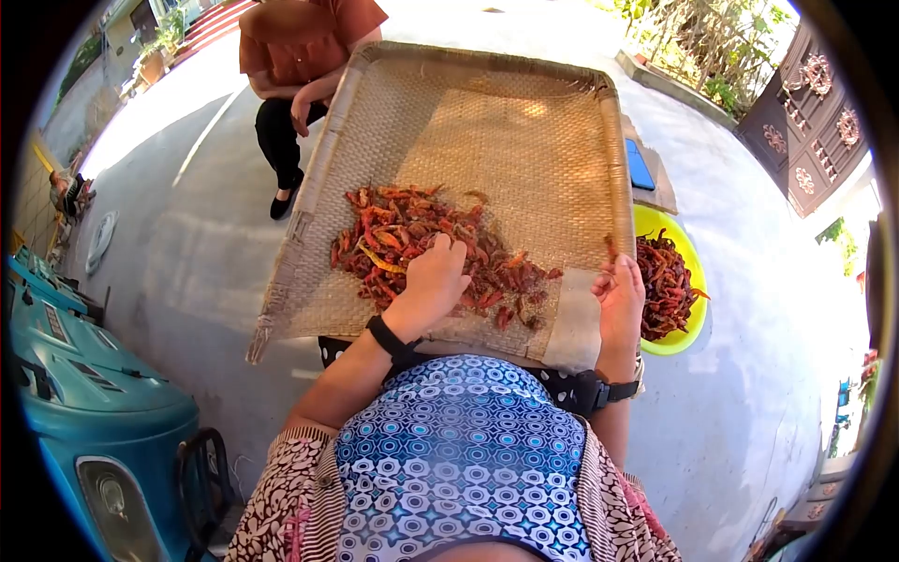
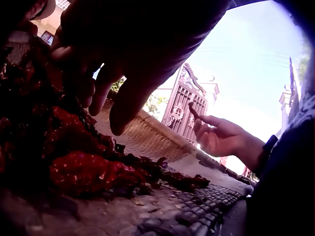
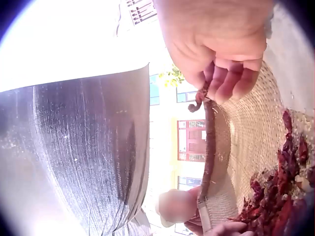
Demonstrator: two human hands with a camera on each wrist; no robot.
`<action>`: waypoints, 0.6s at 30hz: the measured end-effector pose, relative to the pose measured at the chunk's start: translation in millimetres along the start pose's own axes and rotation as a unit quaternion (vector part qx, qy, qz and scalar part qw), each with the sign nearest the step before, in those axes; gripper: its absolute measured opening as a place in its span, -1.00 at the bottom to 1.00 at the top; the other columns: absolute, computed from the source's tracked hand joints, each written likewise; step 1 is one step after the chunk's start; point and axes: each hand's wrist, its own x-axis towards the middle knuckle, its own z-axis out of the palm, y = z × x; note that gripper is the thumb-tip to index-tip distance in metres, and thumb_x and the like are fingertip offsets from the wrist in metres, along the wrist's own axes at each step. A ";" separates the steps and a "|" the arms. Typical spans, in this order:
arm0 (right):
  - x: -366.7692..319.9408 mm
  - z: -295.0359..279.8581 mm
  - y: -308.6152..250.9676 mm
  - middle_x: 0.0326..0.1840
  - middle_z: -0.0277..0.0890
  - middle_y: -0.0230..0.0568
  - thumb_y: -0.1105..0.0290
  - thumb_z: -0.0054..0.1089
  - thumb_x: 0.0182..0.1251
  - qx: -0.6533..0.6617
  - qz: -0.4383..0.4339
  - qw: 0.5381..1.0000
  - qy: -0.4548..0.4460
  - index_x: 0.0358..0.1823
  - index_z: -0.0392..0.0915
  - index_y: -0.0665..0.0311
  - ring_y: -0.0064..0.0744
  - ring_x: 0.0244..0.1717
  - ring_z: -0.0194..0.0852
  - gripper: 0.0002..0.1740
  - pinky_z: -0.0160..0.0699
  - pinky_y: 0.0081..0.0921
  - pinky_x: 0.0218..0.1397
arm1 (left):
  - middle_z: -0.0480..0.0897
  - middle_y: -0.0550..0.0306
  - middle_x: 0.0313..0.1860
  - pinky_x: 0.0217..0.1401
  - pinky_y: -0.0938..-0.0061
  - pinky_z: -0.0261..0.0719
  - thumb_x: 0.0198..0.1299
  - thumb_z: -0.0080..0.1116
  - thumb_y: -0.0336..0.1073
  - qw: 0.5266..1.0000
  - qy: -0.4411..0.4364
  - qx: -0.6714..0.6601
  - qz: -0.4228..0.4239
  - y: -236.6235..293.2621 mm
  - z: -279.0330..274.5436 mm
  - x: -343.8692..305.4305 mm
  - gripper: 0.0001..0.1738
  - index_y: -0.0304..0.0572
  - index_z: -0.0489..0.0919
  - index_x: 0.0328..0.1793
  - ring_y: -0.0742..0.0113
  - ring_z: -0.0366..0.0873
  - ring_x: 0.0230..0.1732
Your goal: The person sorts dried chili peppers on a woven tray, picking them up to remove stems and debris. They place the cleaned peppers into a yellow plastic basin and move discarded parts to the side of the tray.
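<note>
A heap of dried red peppers point(image 1: 403, 220) lies on a large woven tray point(image 1: 524, 122). The left hand point(image 1: 437, 281) is over the heap's near side; in the left wrist view its fingers point(image 2: 118, 108) hang down, loosely bent, just above the peppers point(image 2: 93, 172). At the tray's right edge the right hand point(image 1: 620, 290) is raised, and in the right wrist view this hand point(image 3: 221, 64) pinches one small dark dried pepper point(image 3: 198, 100) between thumb and fingers. A yellow pepper point(image 1: 382, 260) lies beside the left hand.
A yellow-green basin point(image 1: 695, 328) full of dried peppers stands right of the tray. Beyond it a blue phone-like object point(image 1: 640, 166) lies on cardboard. A person in an orange shirt point(image 1: 300, 47) sits at the tray's far left. A teal vehicle point(image 1: 103, 375) stands at the left.
</note>
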 end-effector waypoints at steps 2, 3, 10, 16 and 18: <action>2.1 -3.8 -2.9 -0.22 0.55 -0.42 0.16 0.08 0.50 0.118 0.003 0.992 0.044 0.01 0.50 0.19 -0.63 -0.39 0.39 -0.73 0.42 -0.60 -0.27 | 0.39 -0.05 -0.18 -0.32 0.13 0.51 0.09 0.32 -0.32 1.000 0.013 0.022 0.014 -5.5 5.3 -1.2 -0.71 -0.19 0.42 -0.18 -0.09 0.53 -0.29; 2.6 -5.1 -2.2 -0.22 0.54 -0.43 0.14 0.07 0.50 0.128 0.018 0.990 0.049 0.02 0.50 0.18 -0.63 -0.38 0.38 -0.71 0.41 -0.59 -0.26 | 0.39 -0.04 -0.19 -0.33 0.13 0.51 0.09 0.30 -0.34 0.999 0.020 0.031 0.020 -8.3 9.3 -0.7 -0.74 -0.18 0.43 -0.19 -0.08 0.53 -0.30; -14.3 20.0 19.8 -0.25 0.56 -0.37 0.27 0.06 0.51 -0.119 0.055 0.985 -0.112 0.00 0.48 0.20 -0.63 -0.40 0.46 -0.80 0.45 -0.64 -0.29 | 0.44 0.04 -0.16 -0.32 0.15 0.53 0.10 0.20 -0.42 0.997 0.058 0.026 0.051 -27.9 19.5 1.8 -0.88 -0.10 0.49 -0.26 -0.02 0.57 -0.29; -18.8 50.6 39.0 -0.25 0.56 -0.33 0.38 0.17 0.40 -0.289 0.072 0.910 -0.286 0.00 0.50 0.35 -0.64 -0.41 0.46 -0.76 0.47 -0.64 -0.31 | 0.51 0.05 -0.19 -0.19 0.13 0.57 0.12 0.17 -0.43 0.997 -0.009 0.057 0.044 -22.6 7.3 -2.5 -0.78 -0.06 0.49 -0.09 -0.01 0.59 -0.15; -19.2 54.0 46.3 -0.27 0.56 -0.33 0.41 0.21 0.36 -0.308 0.060 0.899 -0.305 0.02 0.49 0.39 -0.63 -0.41 0.46 -0.72 0.47 -0.62 -0.33 | 0.53 0.06 -0.15 -0.15 0.13 0.57 0.13 0.17 -0.43 0.998 -0.016 0.047 0.027 -22.9 6.9 0.2 -0.74 -0.05 0.49 -0.04 -0.02 0.59 -0.12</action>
